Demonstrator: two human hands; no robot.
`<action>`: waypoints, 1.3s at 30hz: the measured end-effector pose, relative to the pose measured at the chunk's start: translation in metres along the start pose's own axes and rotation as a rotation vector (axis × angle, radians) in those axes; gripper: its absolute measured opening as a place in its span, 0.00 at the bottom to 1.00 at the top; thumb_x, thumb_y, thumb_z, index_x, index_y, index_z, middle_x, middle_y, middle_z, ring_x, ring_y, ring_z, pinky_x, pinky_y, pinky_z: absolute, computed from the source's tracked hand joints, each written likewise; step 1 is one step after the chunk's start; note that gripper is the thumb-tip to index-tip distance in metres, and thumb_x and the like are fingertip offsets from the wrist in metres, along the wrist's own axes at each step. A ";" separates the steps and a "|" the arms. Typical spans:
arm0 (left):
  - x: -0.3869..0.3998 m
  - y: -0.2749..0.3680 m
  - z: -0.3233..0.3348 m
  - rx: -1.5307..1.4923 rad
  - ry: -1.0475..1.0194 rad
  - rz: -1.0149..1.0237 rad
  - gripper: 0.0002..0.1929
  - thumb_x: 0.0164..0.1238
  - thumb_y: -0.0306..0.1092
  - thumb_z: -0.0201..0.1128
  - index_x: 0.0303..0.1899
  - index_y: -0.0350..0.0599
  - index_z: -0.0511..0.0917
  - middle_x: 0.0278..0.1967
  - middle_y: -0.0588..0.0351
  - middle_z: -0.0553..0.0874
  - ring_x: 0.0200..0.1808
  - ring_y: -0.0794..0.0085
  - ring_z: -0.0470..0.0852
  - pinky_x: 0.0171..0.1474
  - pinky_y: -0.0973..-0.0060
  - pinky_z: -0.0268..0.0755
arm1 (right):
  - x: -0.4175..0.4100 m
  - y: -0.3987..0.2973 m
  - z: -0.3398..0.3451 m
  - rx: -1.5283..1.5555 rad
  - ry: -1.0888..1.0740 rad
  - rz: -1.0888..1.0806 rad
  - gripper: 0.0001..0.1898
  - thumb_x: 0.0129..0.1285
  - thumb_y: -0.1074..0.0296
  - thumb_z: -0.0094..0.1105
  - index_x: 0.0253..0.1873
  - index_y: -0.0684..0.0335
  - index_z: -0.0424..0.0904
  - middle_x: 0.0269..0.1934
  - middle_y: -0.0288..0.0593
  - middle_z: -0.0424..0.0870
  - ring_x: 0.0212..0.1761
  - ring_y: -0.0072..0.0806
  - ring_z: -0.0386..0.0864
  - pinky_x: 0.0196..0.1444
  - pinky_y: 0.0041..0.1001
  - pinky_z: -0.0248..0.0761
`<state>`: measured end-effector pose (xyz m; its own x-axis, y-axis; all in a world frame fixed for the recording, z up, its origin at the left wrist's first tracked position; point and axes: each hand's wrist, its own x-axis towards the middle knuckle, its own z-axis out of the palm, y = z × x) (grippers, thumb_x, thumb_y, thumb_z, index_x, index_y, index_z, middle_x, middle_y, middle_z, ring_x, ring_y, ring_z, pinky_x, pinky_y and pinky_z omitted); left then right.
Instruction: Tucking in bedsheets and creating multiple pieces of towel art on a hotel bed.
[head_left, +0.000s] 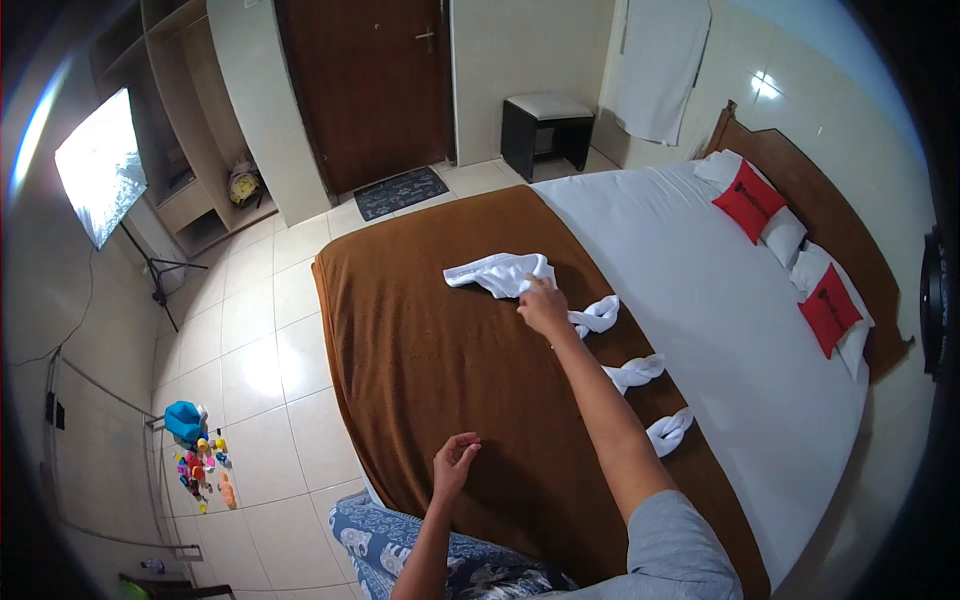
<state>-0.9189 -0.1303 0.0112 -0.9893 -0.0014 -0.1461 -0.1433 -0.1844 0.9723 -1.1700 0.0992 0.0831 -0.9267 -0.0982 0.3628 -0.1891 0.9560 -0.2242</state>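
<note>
My right hand (544, 306) reaches across the bed and grips the near right edge of a loose white cloth (495, 274), perhaps a small towel. That cloth lies crumpled on a brown blanket (420, 360). Three twisted white cloths sit in a row toward the blanket's right edge: one (598, 315) just beside my right wrist, a second (636, 373) partly behind my forearm, and a third (670, 433) nearest me. My left hand (455, 461) hovers over or rests near the blanket's front part, fingers slightly curled, holding nothing.
White sheet (697, 300) covers the bed's right side, with red cushions (750, 202) against a wooden headboard (825, 187). Small colourful toys (199, 469) lie on the tiled floor at left. A softbox lamp (105, 169) stands on a tripod. A stool (547, 124) stands beyond the bed.
</note>
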 end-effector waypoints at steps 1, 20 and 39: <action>-0.001 0.001 0.000 -0.011 -0.007 -0.003 0.11 0.67 0.24 0.59 0.48 0.33 0.76 0.43 0.53 0.83 0.44 0.75 0.82 0.51 0.81 0.73 | 0.003 -0.009 0.012 -0.153 -0.021 -0.109 0.16 0.56 0.55 0.64 0.41 0.61 0.81 0.49 0.48 0.78 0.57 0.42 0.72 0.47 0.44 0.72; -0.008 0.138 -0.020 -0.046 0.191 0.188 0.15 0.60 0.27 0.67 0.48 0.41 0.78 0.37 0.59 0.84 0.37 0.73 0.83 0.40 0.77 0.77 | -0.110 -0.135 -0.119 0.778 -0.016 -0.274 0.20 0.52 0.57 0.72 0.41 0.64 0.74 0.31 0.42 0.80 0.33 0.29 0.81 0.39 0.27 0.74; -0.040 0.244 0.007 0.573 0.042 0.420 0.09 0.54 0.22 0.67 0.38 0.38 0.81 0.37 0.56 0.84 0.40 0.74 0.82 0.43 0.78 0.73 | -0.151 -0.178 -0.164 0.951 -0.178 -0.130 0.15 0.53 0.62 0.69 0.38 0.61 0.74 0.31 0.40 0.81 0.32 0.28 0.82 0.35 0.28 0.73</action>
<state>-0.9151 -0.1683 0.2559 -0.9638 0.0012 0.2666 0.2464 0.3862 0.8889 -0.9434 -0.0111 0.2166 -0.9006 -0.3025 0.3121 -0.4043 0.3199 -0.8569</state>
